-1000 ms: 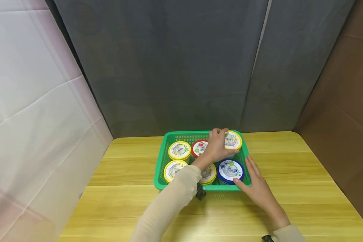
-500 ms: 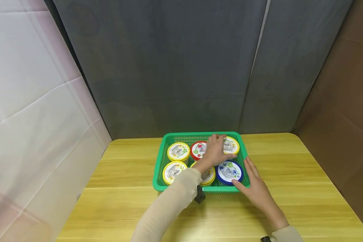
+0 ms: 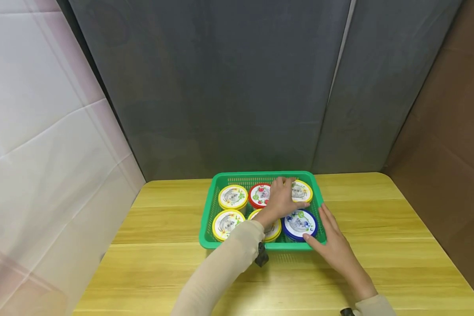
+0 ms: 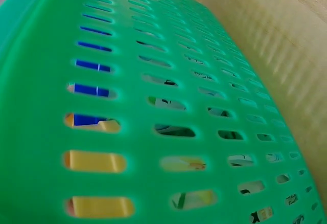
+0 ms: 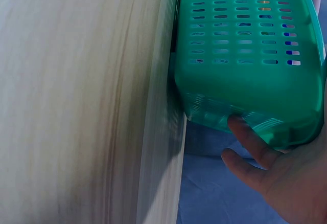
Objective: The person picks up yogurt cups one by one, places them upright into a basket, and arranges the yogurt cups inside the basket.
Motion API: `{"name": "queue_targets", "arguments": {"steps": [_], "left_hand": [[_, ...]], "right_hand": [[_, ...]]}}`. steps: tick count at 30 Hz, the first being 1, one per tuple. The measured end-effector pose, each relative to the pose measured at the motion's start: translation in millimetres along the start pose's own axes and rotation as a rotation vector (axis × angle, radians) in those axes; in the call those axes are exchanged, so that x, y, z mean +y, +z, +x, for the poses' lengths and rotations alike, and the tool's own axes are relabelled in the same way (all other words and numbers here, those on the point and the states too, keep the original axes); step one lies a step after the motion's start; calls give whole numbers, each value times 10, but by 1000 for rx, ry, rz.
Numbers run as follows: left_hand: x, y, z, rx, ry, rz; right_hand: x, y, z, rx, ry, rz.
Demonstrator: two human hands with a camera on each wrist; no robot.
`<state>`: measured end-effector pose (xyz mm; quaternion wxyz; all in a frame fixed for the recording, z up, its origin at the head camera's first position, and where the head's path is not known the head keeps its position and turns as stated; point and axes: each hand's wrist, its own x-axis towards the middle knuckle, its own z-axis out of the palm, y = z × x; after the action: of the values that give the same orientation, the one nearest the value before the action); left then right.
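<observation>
A green plastic basket (image 3: 207, 210) holds several round tubs with fruit-printed lids. At its back right sits a yellow-lidded tub (image 3: 301, 191), which my left hand (image 3: 280, 197) grips from the left side, fingers at the far edge and thumb at the near edge. In front of it stands a blue-lidded tub (image 3: 299, 224). My right hand (image 3: 337, 248) lies at the basket's front right corner with its fingers extended along the outside and the thumb over the rim by the blue lid. The right wrist view shows straight fingers (image 5: 250, 142) against the basket's end wall.
Also in the basket are a red-lidded tub (image 3: 259, 195) and yellow-lidded tubs, one partly hidden under the left forearm. The basket rests on a wooden table (image 3: 162, 224). A dark grey panel (image 3: 221, 87) rises behind, with a white sheet (image 3: 51, 131) left and brown panel (image 3: 450, 145) right.
My left hand has lowered the yellow-lidded tub a little into the basket's back right place since a second ago; it is steady over the last half second. My right hand stays at the corner.
</observation>
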<state>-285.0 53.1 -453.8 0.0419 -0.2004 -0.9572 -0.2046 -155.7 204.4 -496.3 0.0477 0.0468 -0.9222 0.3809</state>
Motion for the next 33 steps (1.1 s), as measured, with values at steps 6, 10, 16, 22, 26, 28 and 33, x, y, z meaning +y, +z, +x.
{"name": "queue_targets", "arguments": {"steps": [6, 10, 16, 22, 26, 28, 33], "left_hand": [[-6, 8, -4, -4, -15, -11], [-6, 2, -9, -17, -25, -17], [-9, 12, -3, -36, -26, -23], [-19, 36, 18, -48, -28, -3], [-21, 42, 26, -51, -29, 10], [-20, 38, 22, -55, -28, 22], [-13, 29, 5, -62, -28, 41]], "right_hand": [[1, -1, 6, -1, -4, 2], [-3, -1, 5, 6, -4, -6], [-1, -3, 4, 7, -6, -7], [-3, -4, 0, 3, 4, -1], [-11, -7, -3, 2, 10, 0], [-11, -7, -4, 5, 7, -2], [2, 0, -4, 14, -2, -6]]}}
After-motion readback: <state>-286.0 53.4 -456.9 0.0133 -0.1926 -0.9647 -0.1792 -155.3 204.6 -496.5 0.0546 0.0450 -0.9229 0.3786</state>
